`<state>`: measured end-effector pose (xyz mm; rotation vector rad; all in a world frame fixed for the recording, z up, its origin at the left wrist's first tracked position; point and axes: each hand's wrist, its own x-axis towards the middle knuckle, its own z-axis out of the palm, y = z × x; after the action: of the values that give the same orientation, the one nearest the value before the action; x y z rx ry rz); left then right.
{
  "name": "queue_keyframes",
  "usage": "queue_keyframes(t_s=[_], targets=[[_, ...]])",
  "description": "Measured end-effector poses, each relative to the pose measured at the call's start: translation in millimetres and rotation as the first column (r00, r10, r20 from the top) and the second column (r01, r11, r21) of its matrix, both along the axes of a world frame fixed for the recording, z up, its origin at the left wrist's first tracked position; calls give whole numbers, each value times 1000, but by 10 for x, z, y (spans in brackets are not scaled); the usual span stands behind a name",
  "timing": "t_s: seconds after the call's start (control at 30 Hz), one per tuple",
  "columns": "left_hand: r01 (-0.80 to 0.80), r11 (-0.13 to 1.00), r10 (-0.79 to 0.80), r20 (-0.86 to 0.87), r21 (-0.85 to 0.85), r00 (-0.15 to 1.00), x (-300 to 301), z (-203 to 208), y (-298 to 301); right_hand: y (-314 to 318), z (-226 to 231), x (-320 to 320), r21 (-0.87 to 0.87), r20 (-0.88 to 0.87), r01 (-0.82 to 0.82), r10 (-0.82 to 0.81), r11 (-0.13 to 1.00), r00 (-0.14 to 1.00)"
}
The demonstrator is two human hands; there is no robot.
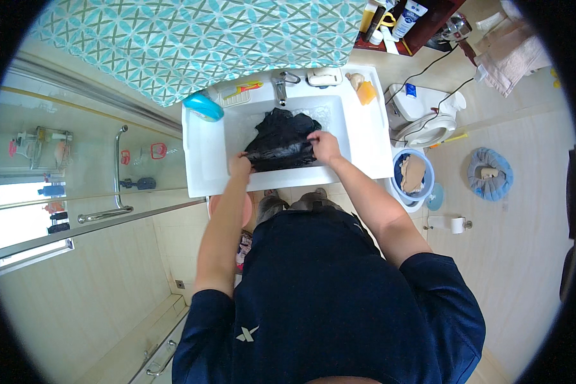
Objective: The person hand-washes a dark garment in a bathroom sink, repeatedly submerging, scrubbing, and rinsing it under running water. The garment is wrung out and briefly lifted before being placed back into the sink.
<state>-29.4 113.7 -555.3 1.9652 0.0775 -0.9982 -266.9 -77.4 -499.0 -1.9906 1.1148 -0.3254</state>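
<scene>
A wet black garment (280,137) lies bunched in the white sink basin (336,112), with water around it. My left hand (240,165) grips the garment's near left edge by the basin's front rim. My right hand (325,146) is closed on the cloth's right side. The chrome faucet (280,88) stands at the back of the basin, above the garment.
An orange sponge (366,93) and a soap dish (324,77) sit on the sink's back ledge, a blue item (203,105) at its left corner. A toilet (429,118) and a small blue basin (413,174) stand to the right, a glass shower door (77,192) to the left.
</scene>
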Motion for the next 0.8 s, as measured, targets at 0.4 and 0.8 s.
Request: queue_keyframes(t_s=[0.4,0.8], targets=[[527,709,-267,514,-468,815,675,3360,-297,-475,3262,153,-361,285,-134,246,923,926],[653,601,-167,727,-460,666,988,5157,-696,-507,4501,269,-248,673,23,156,968,723]])
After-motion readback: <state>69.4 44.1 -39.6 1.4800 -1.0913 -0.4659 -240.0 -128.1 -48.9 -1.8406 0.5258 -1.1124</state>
